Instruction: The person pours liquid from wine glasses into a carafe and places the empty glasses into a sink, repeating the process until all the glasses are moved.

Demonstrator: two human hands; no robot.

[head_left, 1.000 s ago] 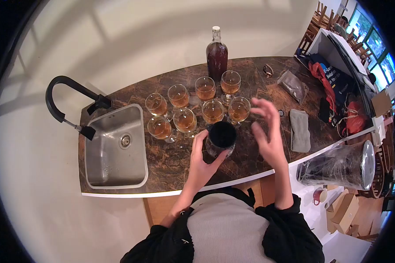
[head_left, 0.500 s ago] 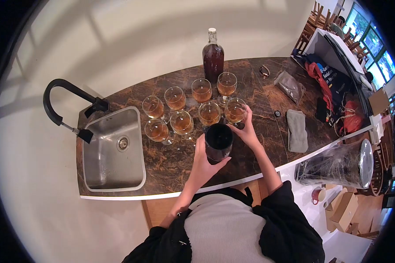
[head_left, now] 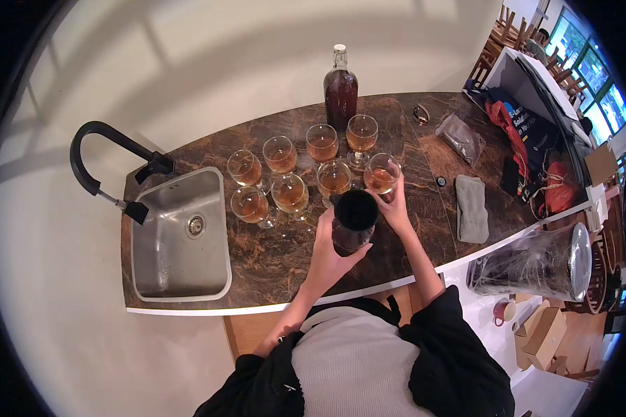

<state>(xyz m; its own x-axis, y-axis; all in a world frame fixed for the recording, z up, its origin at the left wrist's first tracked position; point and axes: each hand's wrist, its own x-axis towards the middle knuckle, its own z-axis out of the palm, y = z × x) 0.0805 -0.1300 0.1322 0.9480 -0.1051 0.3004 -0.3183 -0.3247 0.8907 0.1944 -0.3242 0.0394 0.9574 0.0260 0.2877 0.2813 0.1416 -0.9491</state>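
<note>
A dark, black-topped container [head_left: 355, 211] is upright near the front of the counter, and my left hand [head_left: 329, 256] is wrapped round its lower part. My right hand [head_left: 394, 208] holds the near side of a stemmed glass [head_left: 382, 174] with amber liquid, just behind and to the right of the container. Several more glasses of amber liquid stand in two rows to the left, among them a front one [head_left: 334, 178] and a back one [head_left: 362, 133]. Behind them stands a tall clear bottle [head_left: 341, 94] of dark red liquid with a white stopper.
At the left are a steel sink [head_left: 181, 267] and a black tap [head_left: 111, 131]. A grey cloth [head_left: 471, 208], a brown packet [head_left: 459, 137] and a watch-like loop [head_left: 421, 114] lie on the right of the counter [head_left: 424, 240], with bags [head_left: 532, 132] beyond. A plastic-wrapped cylinder [head_left: 528, 264] is lower right.
The dark container and my left hand have moved slightly right and toward the rear. The glass at my right hand has shifted a little right, away from its neighbours.
</note>
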